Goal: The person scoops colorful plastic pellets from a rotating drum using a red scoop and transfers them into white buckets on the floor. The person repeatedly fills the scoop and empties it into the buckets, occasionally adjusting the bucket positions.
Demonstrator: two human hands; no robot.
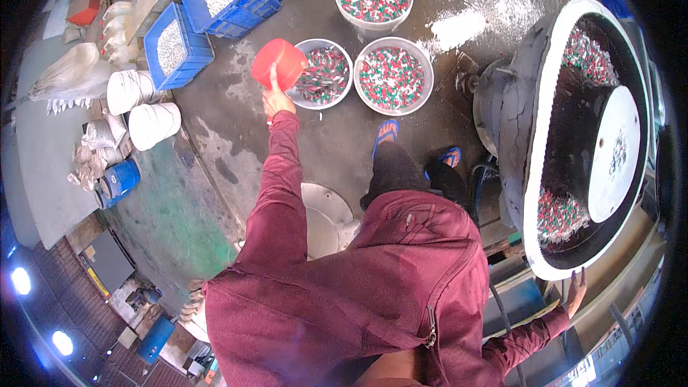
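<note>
My left hand (276, 98) is closed on a red plastic scoop (276, 61), which is tilted over a round metal bucket (326, 104). Small red, green and white pieces (324, 75) lie in that bucket, and some at the scoop's mouth are blurred. Beside it stands a second bucket (362, 104) full of the same pieces, with a third bucket (342, 20) behind. Off to the right, my right hand (575, 292) is at the lower white rim of a large round tub (534, 251), fingers stretched toward it. More mixed pieces (562, 215) lie inside the tub.
Two blue crates (159, 46) hold white pieces at the far left. White buckets (154, 125), sacks (100, 135) and a blue drum (120, 180) stand along the left. A large metal pot (319, 218) is close to my body. The floor (459, 36) looks wet.
</note>
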